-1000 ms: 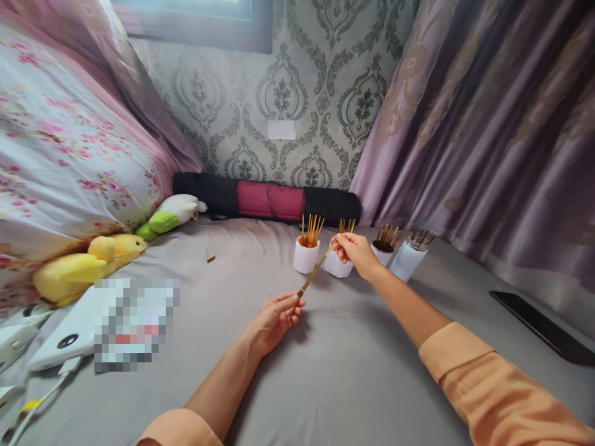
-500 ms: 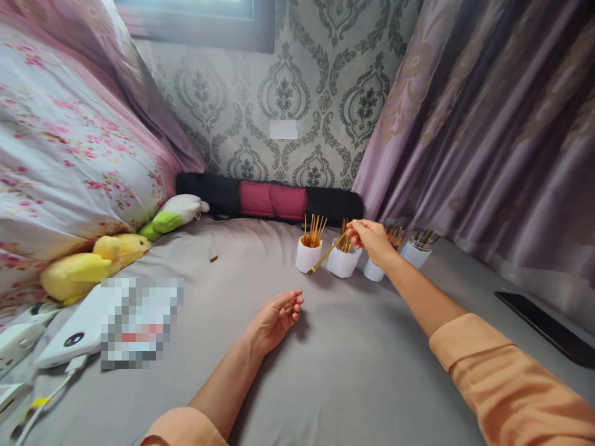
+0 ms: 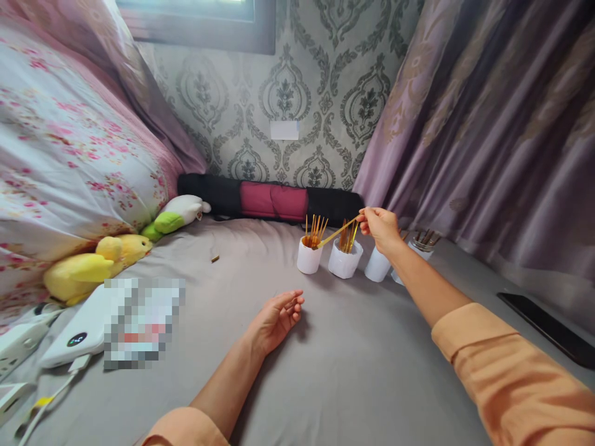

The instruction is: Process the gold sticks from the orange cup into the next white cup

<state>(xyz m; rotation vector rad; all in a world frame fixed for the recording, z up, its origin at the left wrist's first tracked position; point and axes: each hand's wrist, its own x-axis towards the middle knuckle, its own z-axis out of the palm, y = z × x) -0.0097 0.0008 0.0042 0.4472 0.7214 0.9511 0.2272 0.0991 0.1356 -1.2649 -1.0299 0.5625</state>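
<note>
My right hand (image 3: 379, 229) pinches one end of a slim golden paintbrush (image 3: 338, 231). Its lower, wider tip points left and down, at the rim of a white cup (image 3: 308, 258) holding several thin sticks; whether it touches the rim I cannot tell. Close beneath the hand is a second white cup (image 3: 344, 262) with several golden-brown brushes (image 3: 348, 238). Two more whitish containers, one of them a jar with brushes (image 3: 424, 238), stand partly hidden behind my right wrist. My left hand (image 3: 277, 319) rests on the grey sheet (image 3: 353, 365), loosely curled, fingers apart, holding nothing.
A small brown piece (image 3: 214, 259) lies on the sheet. At left are plush toys (image 3: 97, 263), a white power bank (image 3: 88, 328) with a cable, and a blurred packet (image 3: 146, 322). A black phone (image 3: 546, 328) lies at right. A black-and-red roll (image 3: 274, 201) lines the wall.
My right hand has risen slightly and moved right. The brush's tip has lifted from in front of the left cup to its rim. My left hand has stayed put.
</note>
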